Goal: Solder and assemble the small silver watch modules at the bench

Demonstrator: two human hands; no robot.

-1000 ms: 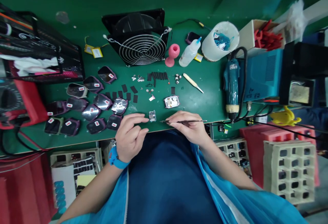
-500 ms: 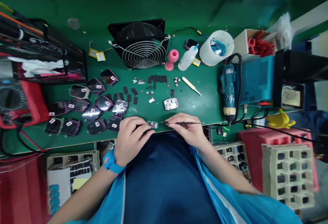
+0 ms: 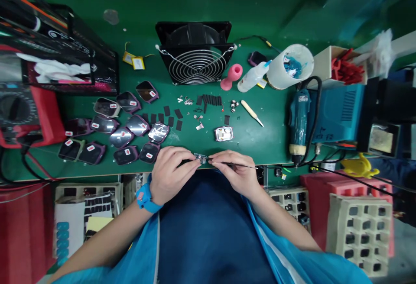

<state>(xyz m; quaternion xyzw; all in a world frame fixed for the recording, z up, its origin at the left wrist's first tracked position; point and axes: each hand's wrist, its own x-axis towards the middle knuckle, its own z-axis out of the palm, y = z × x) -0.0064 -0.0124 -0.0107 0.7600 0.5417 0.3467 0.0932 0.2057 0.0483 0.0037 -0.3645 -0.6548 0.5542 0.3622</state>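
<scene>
One circuit board, pinched by the left grip, could be scratched if the slim tool held by the right grip slips!

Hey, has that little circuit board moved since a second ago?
Yes. Judged against the open watch case, the circuit board has shifted toward the person's body, and the left hand now holds it.
</scene>
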